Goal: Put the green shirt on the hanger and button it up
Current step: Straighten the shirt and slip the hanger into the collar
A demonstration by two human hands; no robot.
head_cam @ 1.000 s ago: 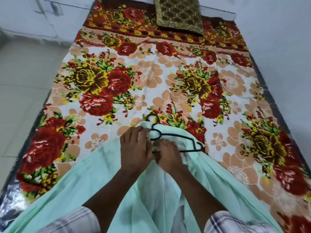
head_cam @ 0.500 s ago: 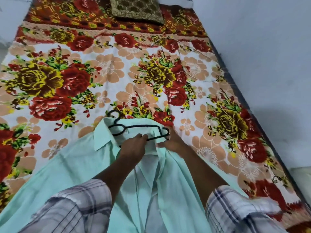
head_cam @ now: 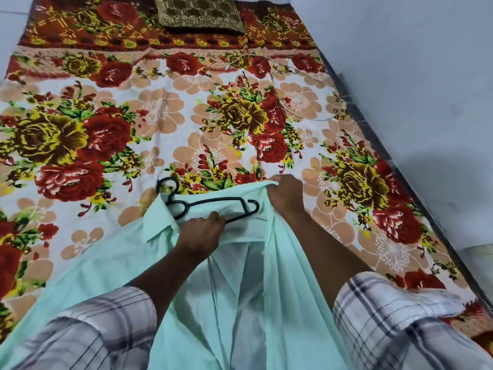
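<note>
A pale mint-green shirt (head_cam: 101, 273) lies open on the bed, collar away from me. On its inner collar area rests a black plastic hanger (head_cam: 213, 202), hook pointing far left, its left end tucked under the collar. My left hand (head_cam: 200, 233) holds the hanger's lower bar, fingers curled over it. My right hand (head_cam: 286, 194) grips the shirt's right shoulder edge and lifts it beside the hanger's right end. The shirt front hangs unbuttoned between my forearms.
A floral bedsheet (head_cam: 160, 116) covers the bed. A brown-gold cushion (head_cam: 200, 14) lies at the far end. A thin white cord (head_cam: 330, 116) loops near the right edge. A pale wall (head_cam: 413, 89) runs along the bed's right side.
My right hand moved from the middle to the shirt's right shoulder and raised the fabric there. My left hand shifted onto the hanger's lower bar. The view swung right.
</note>
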